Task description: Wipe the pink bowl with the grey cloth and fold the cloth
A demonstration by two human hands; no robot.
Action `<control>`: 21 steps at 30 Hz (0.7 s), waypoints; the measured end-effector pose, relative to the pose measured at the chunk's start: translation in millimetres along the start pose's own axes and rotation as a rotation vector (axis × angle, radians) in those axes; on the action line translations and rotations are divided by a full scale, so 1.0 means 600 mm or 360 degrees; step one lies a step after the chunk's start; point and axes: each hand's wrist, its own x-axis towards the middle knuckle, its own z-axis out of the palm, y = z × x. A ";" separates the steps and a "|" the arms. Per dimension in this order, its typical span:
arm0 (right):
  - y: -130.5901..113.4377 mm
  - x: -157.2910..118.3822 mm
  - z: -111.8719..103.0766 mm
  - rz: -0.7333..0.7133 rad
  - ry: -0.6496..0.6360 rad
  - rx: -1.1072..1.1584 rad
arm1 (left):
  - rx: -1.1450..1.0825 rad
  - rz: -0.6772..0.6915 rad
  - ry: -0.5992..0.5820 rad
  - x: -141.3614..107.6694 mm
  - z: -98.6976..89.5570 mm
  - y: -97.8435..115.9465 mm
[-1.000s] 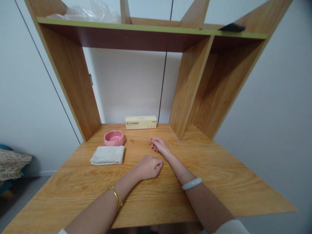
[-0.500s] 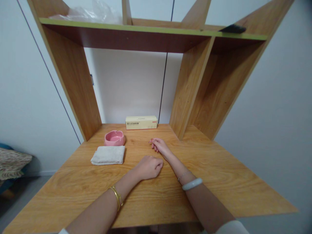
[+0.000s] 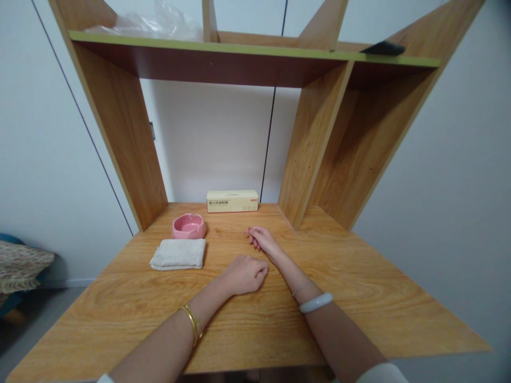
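Note:
My left hand (image 3: 245, 275) rests on the wooden desk (image 3: 247, 330) as a loose fist, with nothing visible in it. Farther back and a little to the right, my right hand (image 3: 261, 239) lies on its side on the desk, its fingers loosely curled and partly apart, holding nothing. A folded white cloth (image 3: 179, 254) lies to the left of both hands. Just behind the cloth stands a pink bowl (image 3: 189, 226). At the back edge of the desk is a long cream box (image 3: 232, 201) with printed text.
A wooden shelf (image 3: 207, 47) spans above the desk, bearing a clear plastic bag (image 3: 159, 25) at left and a dark flat object (image 3: 384, 49) at right. Upright panels (image 3: 315, 143) stand at the right. Patterned fabric (image 3: 24, 263) shows at far left.
The whole view has shifted very slightly to the right in the picture. Both hands and the objects on the desk hold the same places.

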 end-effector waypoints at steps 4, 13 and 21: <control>0.001 0.000 -0.001 -0.0001 0.0002 -0.0003 | -0.0002 0.0009 0.0004 0.000 0.001 0.000; -0.002 0.000 0.001 0.0023 0.0001 -0.0018 | -0.0012 0.0039 -0.0010 0.001 0.002 -0.003; -0.002 -0.001 0.001 0.0018 0.0022 -0.0011 | 0.0008 0.0038 0.0004 0.001 0.002 -0.002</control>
